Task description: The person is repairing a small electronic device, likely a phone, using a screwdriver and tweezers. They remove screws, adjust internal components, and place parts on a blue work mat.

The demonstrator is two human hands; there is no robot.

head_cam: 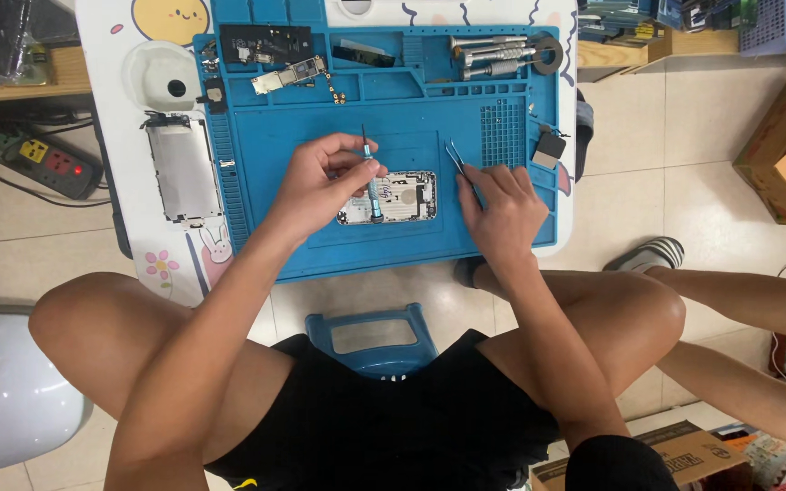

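Phone chassis [399,197], opened and stripped of its screen, is laid flat near the middle of the blue repair mat [320,150], with its long axis running left to right across the view, parallel to the near edge of the mat. Its open inner side is turned upward; which end is the top cannot be told.

A small blue-handled screwdriver [371,177] is gripped in the left hand [320,182], pinched between the fingertips near its upper part. It is held almost upright, leaning slightly, with its tip set down on the left portion of the chassis. A pair of tweezers [459,165] is grasped by the right hand [500,214], which is rested on the mat just beside the right end of the chassis; the tweezer points are directed away from the body, up and to the left.

A detached screen panel [182,168] is laid on the white table [129,209] to the left of the mat, its long axis running away from the body. A circuit board [289,75] and metal tools [493,56] are kept in the far compartments of the mat. A power strip [43,159] is seen on the floor at the left, and a blue stool [370,336] between the knees.
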